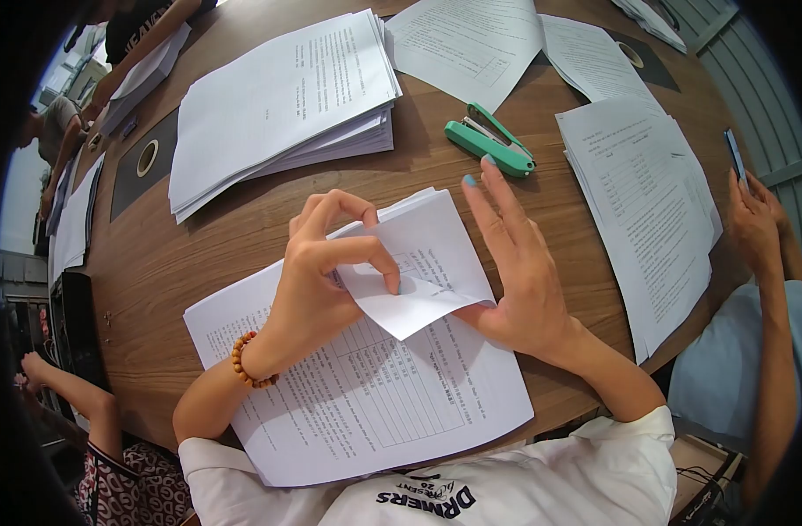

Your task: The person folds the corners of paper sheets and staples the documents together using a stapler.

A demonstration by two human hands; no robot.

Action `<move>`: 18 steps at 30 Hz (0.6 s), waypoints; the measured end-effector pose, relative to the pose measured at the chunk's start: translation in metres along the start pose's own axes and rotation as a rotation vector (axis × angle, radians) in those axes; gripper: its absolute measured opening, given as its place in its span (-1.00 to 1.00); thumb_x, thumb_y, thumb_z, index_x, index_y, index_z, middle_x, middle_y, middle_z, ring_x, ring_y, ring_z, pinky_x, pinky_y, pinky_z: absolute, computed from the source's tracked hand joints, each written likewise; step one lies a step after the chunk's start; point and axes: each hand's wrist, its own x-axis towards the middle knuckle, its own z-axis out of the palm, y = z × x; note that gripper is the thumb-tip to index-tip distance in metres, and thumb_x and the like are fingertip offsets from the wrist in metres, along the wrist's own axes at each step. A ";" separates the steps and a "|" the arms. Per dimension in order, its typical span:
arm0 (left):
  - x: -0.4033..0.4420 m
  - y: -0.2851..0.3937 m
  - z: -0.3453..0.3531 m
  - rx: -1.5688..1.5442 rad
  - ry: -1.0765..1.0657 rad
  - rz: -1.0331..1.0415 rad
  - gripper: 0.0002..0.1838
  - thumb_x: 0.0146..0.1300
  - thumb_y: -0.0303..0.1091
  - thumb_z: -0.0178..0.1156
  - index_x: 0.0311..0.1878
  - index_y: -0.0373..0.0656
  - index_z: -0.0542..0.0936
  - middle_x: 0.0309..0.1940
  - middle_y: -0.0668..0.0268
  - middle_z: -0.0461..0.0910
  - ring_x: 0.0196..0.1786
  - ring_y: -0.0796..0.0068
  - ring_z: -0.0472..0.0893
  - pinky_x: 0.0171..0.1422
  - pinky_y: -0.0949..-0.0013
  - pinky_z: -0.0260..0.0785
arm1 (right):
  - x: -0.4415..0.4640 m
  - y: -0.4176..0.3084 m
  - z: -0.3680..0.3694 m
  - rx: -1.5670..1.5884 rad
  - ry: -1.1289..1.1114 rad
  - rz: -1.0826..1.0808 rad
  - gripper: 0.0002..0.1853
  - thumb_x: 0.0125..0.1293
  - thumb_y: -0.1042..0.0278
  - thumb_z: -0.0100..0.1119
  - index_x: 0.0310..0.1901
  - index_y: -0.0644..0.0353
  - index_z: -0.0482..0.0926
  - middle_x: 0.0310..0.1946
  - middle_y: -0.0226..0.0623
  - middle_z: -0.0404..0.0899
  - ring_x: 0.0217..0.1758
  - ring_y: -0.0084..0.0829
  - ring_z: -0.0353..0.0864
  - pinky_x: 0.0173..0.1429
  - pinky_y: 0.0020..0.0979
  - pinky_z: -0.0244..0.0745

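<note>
In front of me a stack of printed sheets point(287, 438) lies on the wooden table. My left hand point(322, 272), with a beaded bracelet at its wrist, has its fingers bent and pinches a lifted, curled sheet point(392, 311). Under the same sheet's right side is the thumb of my right hand point(519, 280); its other fingers are stretched out and apart, pointing away from me. A green stapler point(490, 145) lies just beyond those fingertips.
A thick paper stack point(287, 96) is at the back left. More printed sheets point(642, 202) lie at the right, others point(467, 44) at the back. A person at the right holds a phone point(734, 156). Other people are along the left side.
</note>
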 end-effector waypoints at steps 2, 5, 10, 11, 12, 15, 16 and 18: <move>0.000 0.001 0.001 0.017 0.007 -0.014 -0.70 -0.32 -0.43 0.55 -0.47 0.10 0.66 -0.20 0.46 0.44 0.02 0.41 0.39 0.24 0.18 0.05 | -0.001 0.002 0.002 0.041 0.026 0.028 -0.11 -0.08 0.20 0.46 0.34 0.20 0.29 0.42 0.09 0.02 0.38 0.02 0.22 0.32 -0.06 0.21; 0.001 0.007 0.008 -0.082 0.075 -0.087 -0.67 -0.26 -0.47 0.53 -0.38 0.10 0.65 -0.29 0.49 0.43 -0.05 0.44 0.41 0.20 0.23 0.06 | -0.002 0.005 0.003 -0.015 0.000 -0.009 -0.11 -0.05 0.19 0.45 0.35 0.24 0.26 0.42 0.10 0.03 0.37 0.03 0.23 0.32 -0.08 0.21; 0.002 0.007 0.001 0.119 0.005 -0.009 -0.68 -0.30 -0.47 0.54 -0.43 0.09 0.65 -0.29 0.49 0.42 -0.04 0.42 0.40 0.19 0.25 0.05 | -0.001 0.004 0.000 -0.025 -0.037 -0.023 -0.18 -0.11 0.20 0.47 0.26 0.25 0.39 0.42 0.09 0.02 0.42 0.00 0.16 0.34 -0.04 0.19; 0.000 0.007 0.000 0.118 -0.001 0.035 -0.69 -0.35 -0.46 0.54 -0.48 0.08 0.65 -0.24 0.47 0.43 -0.01 0.40 0.40 0.20 0.24 0.05 | 0.000 0.002 -0.001 -0.026 -0.039 -0.023 -0.18 -0.11 0.20 0.47 0.26 0.25 0.39 0.42 0.09 0.02 0.42 0.00 0.16 0.34 -0.04 0.19; 0.000 0.007 -0.001 0.118 -0.006 0.079 -0.70 -0.39 -0.46 0.55 -0.54 0.07 0.64 -0.19 0.45 0.44 0.01 0.38 0.40 0.22 0.24 0.05 | 0.001 0.001 -0.001 -0.070 -0.035 -0.036 -0.22 -0.14 0.22 0.47 0.20 0.24 0.46 0.42 0.07 0.05 0.41 -0.01 0.20 0.32 -0.08 0.22; 0.001 0.007 0.001 0.081 0.037 0.068 -0.73 -0.46 -0.44 0.55 -0.61 0.08 0.65 -0.07 0.41 0.47 0.08 0.36 0.38 0.24 0.21 0.04 | 0.002 -0.001 -0.003 -0.119 -0.036 -0.051 -0.29 -0.18 0.22 0.48 0.12 0.22 0.55 0.42 0.05 0.09 0.41 -0.04 0.22 0.30 -0.10 0.23; 0.001 0.006 0.002 0.080 0.037 0.067 -0.73 -0.46 -0.44 0.55 -0.61 0.08 0.65 -0.07 0.41 0.47 0.08 0.36 0.38 0.24 0.21 0.04 | 0.002 -0.002 -0.003 -0.123 -0.038 -0.052 -0.31 -0.18 0.20 0.49 0.09 0.21 0.57 0.41 0.05 0.10 0.44 -0.06 0.19 0.31 -0.09 0.22; 0.001 0.006 0.004 0.009 0.062 0.025 -0.73 -0.46 -0.44 0.55 -0.59 0.10 0.68 0.00 0.39 0.48 0.11 0.35 0.37 0.25 0.19 0.05 | 0.002 -0.003 -0.005 -0.129 -0.048 -0.059 -0.33 -0.17 0.19 0.49 0.08 0.20 0.59 0.41 0.06 0.11 0.44 -0.06 0.19 0.31 -0.09 0.22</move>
